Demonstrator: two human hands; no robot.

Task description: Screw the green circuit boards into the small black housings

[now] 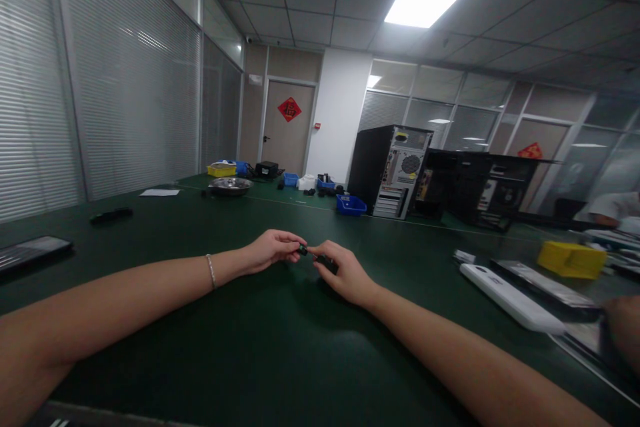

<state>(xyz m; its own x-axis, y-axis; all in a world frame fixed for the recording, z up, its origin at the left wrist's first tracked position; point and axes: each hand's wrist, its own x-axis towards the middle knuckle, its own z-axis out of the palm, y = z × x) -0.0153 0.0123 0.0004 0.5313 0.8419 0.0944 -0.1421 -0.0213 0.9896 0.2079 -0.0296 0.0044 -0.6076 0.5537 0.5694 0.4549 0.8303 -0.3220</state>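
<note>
Both my hands meet over the dark green table [280, 340]. My left hand [273, 248], with a thin bracelet on its wrist, pinches one end of a small black part [303, 250] between thumb and fingertips. My right hand [343, 273] holds another small black piece [327, 262] under its fingers, with its fingertips touching the same small part. The two hands are in contact at the fingertips. The shape of the black pieces is too small to make out.
A black computer tower [390, 170] stands open at the back, with a blue bin [351, 205] beside it. A white panel [510, 297] and a yellow box [571, 259] lie at right. A metal bowl [230, 185], a phone [30, 251] at left. Another person's arm [607, 213] at far right.
</note>
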